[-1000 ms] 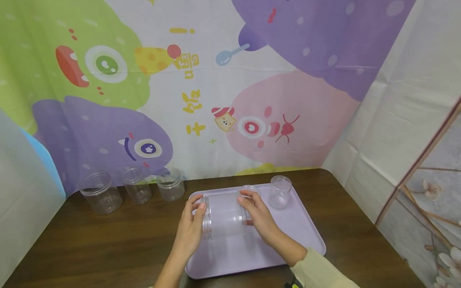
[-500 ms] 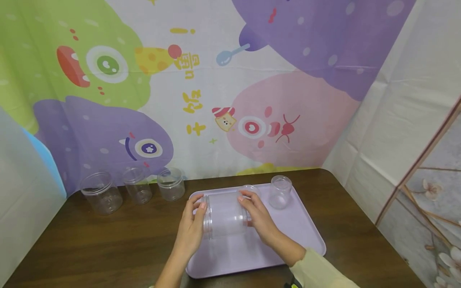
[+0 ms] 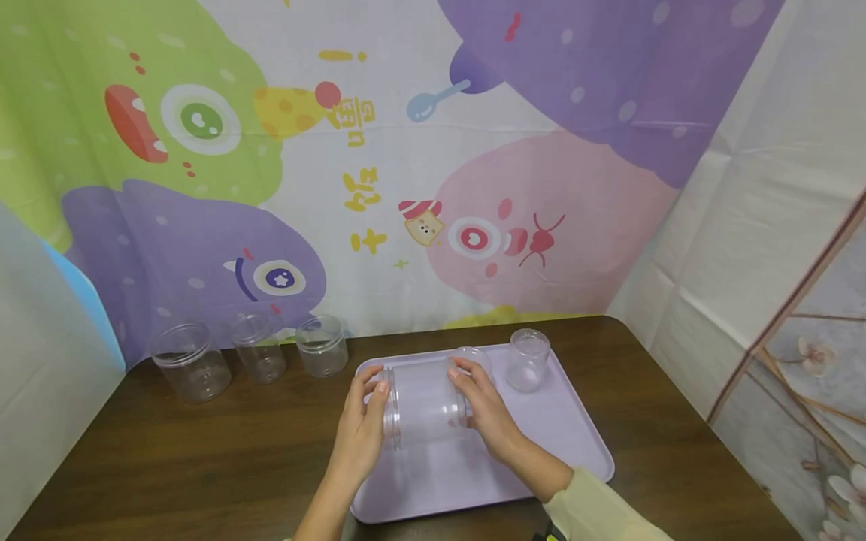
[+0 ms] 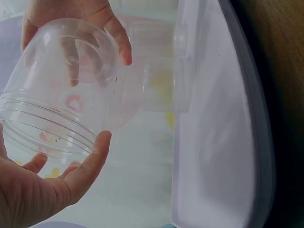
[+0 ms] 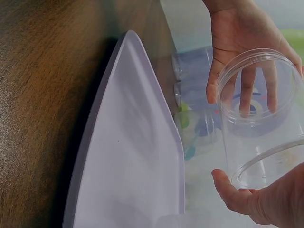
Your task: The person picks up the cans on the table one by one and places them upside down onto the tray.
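A large clear plastic jar [image 3: 425,406] is held on its side above the lilac tray [image 3: 541,466]. My left hand [image 3: 362,421] grips its ridged rim end, thumb on the near side and fingers round the far side. At the base end, my right hand [image 3: 489,409] holds the jar with thumb and fingers. The left wrist view shows the jar [image 4: 61,80] see-through, with nothing visible inside, and fingers of the right hand [image 4: 80,19] reaching past its base. In the right wrist view the jar's threaded rim [image 5: 259,57] lies against the left hand [image 5: 242,33].
Two smaller clear jars stand at the tray's back: one at the right corner [image 3: 528,362], another [image 3: 476,357] partly behind my right hand. Along the table's back left stand a wide jar [image 3: 192,364], a narrow jar [image 3: 259,352] and a short jar [image 3: 322,348]. A cartoon curtain [image 3: 379,293] hangs behind.
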Tool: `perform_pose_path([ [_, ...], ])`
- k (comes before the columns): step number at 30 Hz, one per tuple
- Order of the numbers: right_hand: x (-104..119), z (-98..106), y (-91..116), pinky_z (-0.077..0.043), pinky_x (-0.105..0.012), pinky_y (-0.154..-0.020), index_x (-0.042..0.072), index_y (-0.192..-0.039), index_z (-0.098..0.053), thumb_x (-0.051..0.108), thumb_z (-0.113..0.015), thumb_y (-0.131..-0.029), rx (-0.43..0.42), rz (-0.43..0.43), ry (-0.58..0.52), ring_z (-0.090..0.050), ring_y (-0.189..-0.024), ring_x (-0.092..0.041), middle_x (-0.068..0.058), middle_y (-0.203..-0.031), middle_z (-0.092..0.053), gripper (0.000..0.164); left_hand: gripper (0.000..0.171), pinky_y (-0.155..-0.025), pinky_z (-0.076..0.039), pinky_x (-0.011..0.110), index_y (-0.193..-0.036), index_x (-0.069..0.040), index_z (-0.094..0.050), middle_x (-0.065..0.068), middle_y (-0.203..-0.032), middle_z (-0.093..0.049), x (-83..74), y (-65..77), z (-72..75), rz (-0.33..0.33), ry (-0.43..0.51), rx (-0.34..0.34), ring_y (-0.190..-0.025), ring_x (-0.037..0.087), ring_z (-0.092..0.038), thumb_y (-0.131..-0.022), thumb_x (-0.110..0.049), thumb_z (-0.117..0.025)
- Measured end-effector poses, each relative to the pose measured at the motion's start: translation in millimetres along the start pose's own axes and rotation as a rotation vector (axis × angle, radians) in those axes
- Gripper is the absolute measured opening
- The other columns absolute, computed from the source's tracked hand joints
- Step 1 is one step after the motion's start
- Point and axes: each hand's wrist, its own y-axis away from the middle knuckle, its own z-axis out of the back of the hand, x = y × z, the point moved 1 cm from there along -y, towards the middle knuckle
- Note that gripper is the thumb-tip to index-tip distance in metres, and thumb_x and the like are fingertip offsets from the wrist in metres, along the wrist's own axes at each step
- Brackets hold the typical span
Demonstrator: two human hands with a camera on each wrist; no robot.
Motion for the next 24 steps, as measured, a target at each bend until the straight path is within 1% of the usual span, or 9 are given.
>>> perform_pose_path([
  [7, -0.8, -1.1, -0.1, -0.053, -0.048, -0.080, 0.010, -0.140, -0.035, 0.038, -0.043, -0.095, 0.021, 0.003, -0.014, -0.032, -0.130, -0.040, -0.021, -0.143, -0.033, 0.053, 0.037, -0.082, -0.048, 0.047, -0.133, -0.014, -0.043, 0.021, -0.125, -0.051, 0.6, 1.1, 0.6, 0.007, 0.006, -0.002, -0.109, 0.034, -0.053, -0.100, -0.031, -0.039],
  [10, -0.8, -2.0, -0.4, -0.054, -0.046, -0.078, 0.010, -0.140, -0.036, 0.038, -0.044, -0.095, 0.014, 0.001, -0.016, -0.036, -0.127, -0.037, -0.021, -0.139, -0.037, 0.053, 0.038, -0.085, -0.046, 0.050, -0.133, -0.014, -0.043, 0.021, -0.125, -0.052, 1.4, 0.8, 0.8, 0.007, 0.001, -0.003, -0.111, 0.035, -0.053, -0.100, -0.032, -0.037],
  [14, 0.3, -3.1, -0.7, -0.055, -0.041, -0.071, 0.010, -0.138, -0.039, 0.037, -0.047, -0.094, -0.009, 0.016, -0.003, -0.043, -0.117, -0.032, -0.021, -0.132, -0.043, 0.052, 0.038, -0.087, -0.045, 0.053, -0.133, -0.016, -0.042, 0.021, -0.125, -0.052, 2.4, -0.1, 1.4, 0.017, 0.008, 0.006, -0.111, 0.036, -0.054, -0.101, -0.034, -0.036],
  [19, 1.4, -3.9, -0.2, -0.054, -0.037, -0.067, 0.008, -0.137, -0.040, 0.034, -0.049, -0.094, -0.028, 0.028, 0.008, -0.045, -0.113, -0.030, -0.022, -0.128, -0.046, 0.052, 0.038, -0.086, -0.046, 0.052, -0.134, -0.014, -0.041, 0.024, -0.127, -0.051, 2.5, 0.7, 2.6, 0.018, 0.033, 0.024, -0.111, 0.037, -0.054, -0.101, -0.032, -0.036],
  [24, 1.5, -4.2, -0.6, -0.055, -0.036, -0.065, 0.008, -0.137, -0.042, 0.033, -0.050, -0.094, -0.046, 0.034, 0.012, -0.047, -0.108, -0.028, -0.023, -0.125, -0.048, 0.051, 0.039, -0.084, -0.048, 0.049, -0.136, -0.013, -0.039, 0.025, -0.127, -0.050, 1.5, 1.9, 3.1, 0.022, 0.057, 0.042, -0.110, 0.037, -0.055, -0.101, -0.030, -0.037],
])
